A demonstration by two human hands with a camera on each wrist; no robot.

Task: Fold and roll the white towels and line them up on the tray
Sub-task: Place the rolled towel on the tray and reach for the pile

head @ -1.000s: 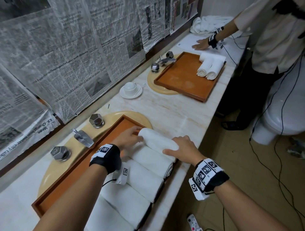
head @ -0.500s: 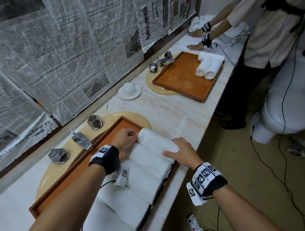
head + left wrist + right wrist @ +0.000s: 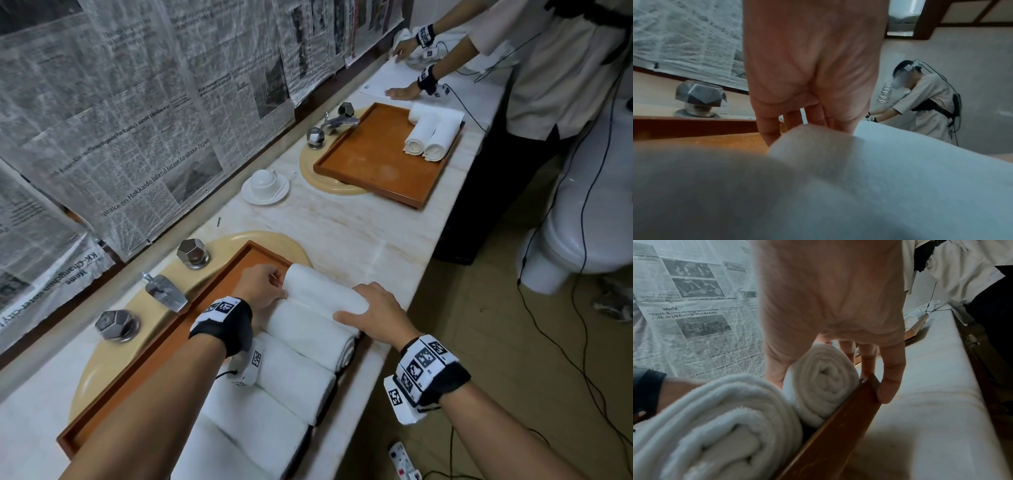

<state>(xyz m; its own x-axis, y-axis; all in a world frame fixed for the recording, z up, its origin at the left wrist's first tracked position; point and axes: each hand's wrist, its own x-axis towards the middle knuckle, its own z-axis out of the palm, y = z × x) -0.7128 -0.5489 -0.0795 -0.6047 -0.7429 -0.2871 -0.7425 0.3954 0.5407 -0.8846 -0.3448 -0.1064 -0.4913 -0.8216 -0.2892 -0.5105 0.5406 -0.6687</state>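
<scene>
The farthest rolled towel [image 3: 322, 294] lies in the tray [image 3: 226, 284], touching the next roll [image 3: 308, 334]. The right hand [image 3: 376, 315] clasps its right end. The left hand [image 3: 263, 287] curls at its left end; I cannot tell whether its grip holds anything.

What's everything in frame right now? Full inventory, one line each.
basins: two, beige, set in counter
near tray: one, brown, over the nearer basin
far tray: one, brown, over the farther basin
rolled towels: five, white, side by side in near tray; nearest cut off
far towels: three, white, far tray's far end
taps: two sets, metal, behind basins
cup and saucer: one, white, between basins
newspaper: many sheets, grey, covering wall
toilet: one, white, far right
second person: one, beige shirt, counter's far end
left grip: one, black wristband, pinches farthest roll at its back end
right grip: one, black wristband, cups that roll's front end
</scene>
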